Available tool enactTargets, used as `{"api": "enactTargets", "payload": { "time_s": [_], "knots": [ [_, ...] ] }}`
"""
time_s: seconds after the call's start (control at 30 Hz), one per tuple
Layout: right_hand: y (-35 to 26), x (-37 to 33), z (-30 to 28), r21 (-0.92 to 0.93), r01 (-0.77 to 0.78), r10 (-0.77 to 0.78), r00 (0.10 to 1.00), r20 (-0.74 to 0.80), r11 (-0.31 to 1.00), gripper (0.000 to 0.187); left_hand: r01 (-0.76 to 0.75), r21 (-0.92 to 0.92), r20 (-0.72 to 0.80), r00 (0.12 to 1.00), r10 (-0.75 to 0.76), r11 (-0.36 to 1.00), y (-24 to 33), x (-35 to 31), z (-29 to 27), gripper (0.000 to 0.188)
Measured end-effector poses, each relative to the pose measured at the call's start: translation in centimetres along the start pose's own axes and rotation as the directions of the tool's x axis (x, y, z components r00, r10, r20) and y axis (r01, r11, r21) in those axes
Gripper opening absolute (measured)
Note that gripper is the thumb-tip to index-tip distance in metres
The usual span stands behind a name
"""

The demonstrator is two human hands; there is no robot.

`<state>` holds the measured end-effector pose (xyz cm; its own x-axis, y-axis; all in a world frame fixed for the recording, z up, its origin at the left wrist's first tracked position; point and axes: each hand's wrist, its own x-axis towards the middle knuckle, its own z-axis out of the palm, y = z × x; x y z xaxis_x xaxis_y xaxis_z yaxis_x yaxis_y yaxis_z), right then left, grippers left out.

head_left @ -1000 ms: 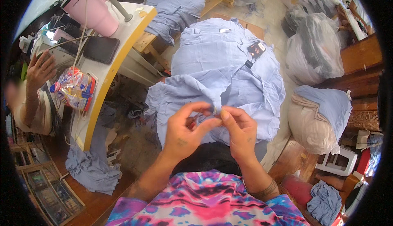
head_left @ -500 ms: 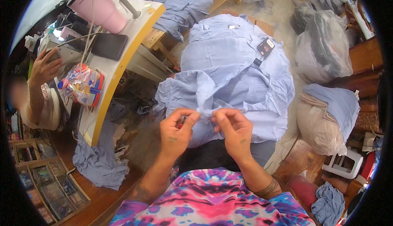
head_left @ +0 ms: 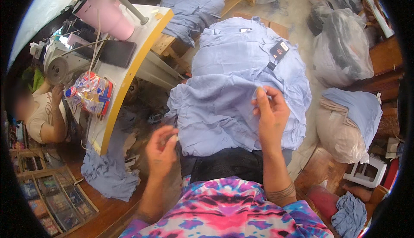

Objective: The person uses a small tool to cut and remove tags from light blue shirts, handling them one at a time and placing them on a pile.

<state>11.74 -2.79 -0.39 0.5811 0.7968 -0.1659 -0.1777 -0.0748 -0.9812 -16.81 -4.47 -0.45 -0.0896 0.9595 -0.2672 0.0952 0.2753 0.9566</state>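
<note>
Head-worn fisheye view, facing down, near

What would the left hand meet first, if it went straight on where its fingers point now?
The left hand would probably meet the left edge of the pale blue cloth first; they look very close, perhaps touching, but depth is unclear here.
</note>
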Motion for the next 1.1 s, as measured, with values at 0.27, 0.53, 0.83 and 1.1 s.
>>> {"api": "enactTargets", "payload": {
  "time_s": [0.27,0.53,0.83,1.1],
  "knots": [
    [1.7,0.0,2.9,-0.383,0.382,-0.268,0.909,0.319,0.841,0.045,0.146,0.131,-0.172,0.977,-0.123,0.981,-3.6,-1.8,-7.6,0.013],
    [2.6,-5.0,0.1,-0.387,0.257,-0.121,0.932,0.342,0.886,0.029,-0.313,0.854,-0.232,0.487,0.842,0.416,4.9,2.3,-10.9,0.007],
    [2.8,-3.6,-0.3,-0.431,0.327,-0.146,0.904,0.401,0.841,0.020,-0.086,0.958,-0.168,0.608,0.776,0.274,2.1,2.5,-18.7,0.028],
    [2.3,-2.8,-2.5,-0.512,0.265,-0.133,0.951,0.279,0.817,0.019,-0.073,0.949,-0.158,0.729,0.666,0.306,3.9,1.5,-16.6,0.045]
  ]
}}
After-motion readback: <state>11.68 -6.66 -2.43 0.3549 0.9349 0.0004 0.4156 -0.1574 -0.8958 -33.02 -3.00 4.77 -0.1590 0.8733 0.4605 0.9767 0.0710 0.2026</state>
